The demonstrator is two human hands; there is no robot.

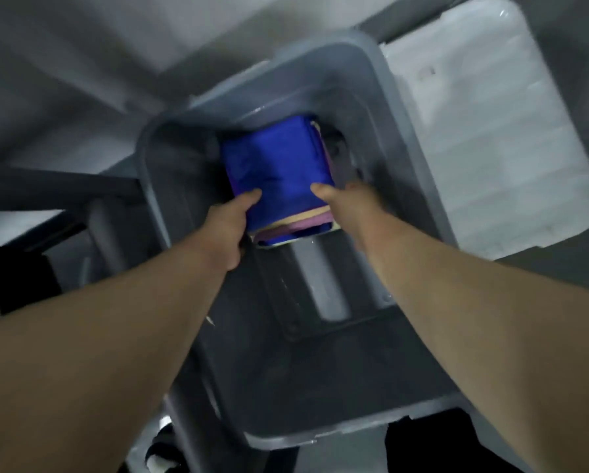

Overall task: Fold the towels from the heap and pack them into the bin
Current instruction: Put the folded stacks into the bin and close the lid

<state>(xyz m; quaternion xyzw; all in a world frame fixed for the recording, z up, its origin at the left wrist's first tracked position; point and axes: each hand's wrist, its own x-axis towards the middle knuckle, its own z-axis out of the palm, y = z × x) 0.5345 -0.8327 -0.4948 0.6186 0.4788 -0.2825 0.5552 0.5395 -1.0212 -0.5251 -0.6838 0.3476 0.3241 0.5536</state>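
A clear bin [419, 186] is filling most of the view, its rim curving round both forearms, and both hands are reaching down into it. To the outer side of the right fingers, just beside the bin, a white lid [491, 138] is lying flat. Through the bin's clear floor, below the wrists, dark blurred shapes are showing that cannot be made out.

A stack of folded towels is sitting in the far part of the bin, between the two hands. The blue towel [276, 158] is lying on top, stretching away from both thumbs toward the far wall. Under it, at the near edge between the wrists, a cream towel [311, 215] and a purple towel [296, 225] are showing as thin layers, with more blue peeking out below them.

The left hand [230, 227] is gripping the stack's near left corner, thumb pressing on top of the blue towel while the fingers are tucking out of sight beneath the edge. The right hand [347, 206] is gripping the near right corner the same way, thumb lying on the blue towel and the fingers [361, 187] curling down the stack's right side. Whether the stack is resting on the floor of the bin cannot be told.
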